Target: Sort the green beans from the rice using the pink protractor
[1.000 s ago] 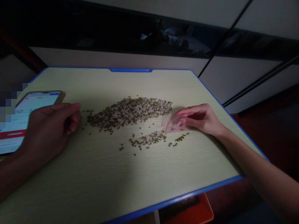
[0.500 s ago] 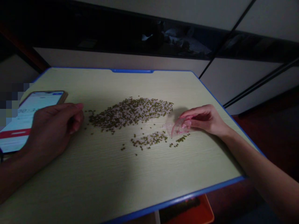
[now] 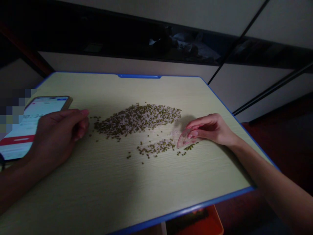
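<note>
My right hand (image 3: 207, 130) pinches a clear plastic protractor (image 3: 183, 138), thin, with a curved edge and red markings. Its curved edge points left and down, close to the tabletop. Left of it lies a small scatter of mung beans mixed with pale grains (image 3: 156, 147). A few more green beans (image 3: 188, 147) lie just below the protractor. Farther back, a long heap of mung beans and pale rice-like grains (image 3: 139, 119) spreads between my hands. My left hand (image 3: 61, 133) is loosely closed at the heap's left, partly covering a phone, with nothing visible in its fingers.
The phone (image 3: 19, 129) lies lit at the table's left side. A pale wooden table (image 3: 97, 195) has a blue rim. Under its front edge sits an orange container (image 3: 215, 222) with dark contents. A cabinet with a dark glossy band (image 3: 122, 36) stands behind.
My right hand has shifted slightly down and tilted the protractor, so its curved edge sits a little farther left and lower. My left hand stays about where it was.
</note>
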The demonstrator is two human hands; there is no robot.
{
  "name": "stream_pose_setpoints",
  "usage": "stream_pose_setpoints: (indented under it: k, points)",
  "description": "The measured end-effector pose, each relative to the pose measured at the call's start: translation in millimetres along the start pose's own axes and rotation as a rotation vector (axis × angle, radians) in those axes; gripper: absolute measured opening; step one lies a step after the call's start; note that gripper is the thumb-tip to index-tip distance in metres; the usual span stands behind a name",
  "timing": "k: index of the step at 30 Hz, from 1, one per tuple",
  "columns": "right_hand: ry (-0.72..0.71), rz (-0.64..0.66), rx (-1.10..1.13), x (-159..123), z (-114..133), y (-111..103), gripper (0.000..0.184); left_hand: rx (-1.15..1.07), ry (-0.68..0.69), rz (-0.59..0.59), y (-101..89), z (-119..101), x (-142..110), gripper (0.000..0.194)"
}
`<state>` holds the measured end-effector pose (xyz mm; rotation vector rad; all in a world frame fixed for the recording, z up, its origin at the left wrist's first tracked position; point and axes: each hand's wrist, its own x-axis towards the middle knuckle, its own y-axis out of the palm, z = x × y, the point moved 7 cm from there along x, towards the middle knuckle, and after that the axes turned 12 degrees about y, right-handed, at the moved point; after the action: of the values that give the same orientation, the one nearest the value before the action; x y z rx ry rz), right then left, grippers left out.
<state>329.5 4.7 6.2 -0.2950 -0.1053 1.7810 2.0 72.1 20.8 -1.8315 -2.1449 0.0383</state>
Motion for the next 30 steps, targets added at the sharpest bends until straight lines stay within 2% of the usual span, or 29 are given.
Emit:
stream_pose_setpoints:
  k: [2,7,9,16,30]
  points:
    - [0.014,-0.041,0.048,1,0,-4,0.017,0.009,0.006,0.004,1.0,-2,0,0.030]
    - [0.005,-0.258,0.239,-1,2,-26,0.014,0.029,-0.030,-0.007,3.0,-5,-2,0.033]
    - [0.004,-0.279,0.248,-3,2,-28,0.016,0.030,-0.039,-0.008,3.8,-6,-2,0.034]
    - [0.052,-0.152,0.105,0,0,-13,0.014,0.017,-0.047,-0.020,2.7,-5,-2,0.032]
    - [0.042,0.060,0.022,-4,-1,3,0.018,-0.011,-0.031,0.004,0.5,1,0,0.028]
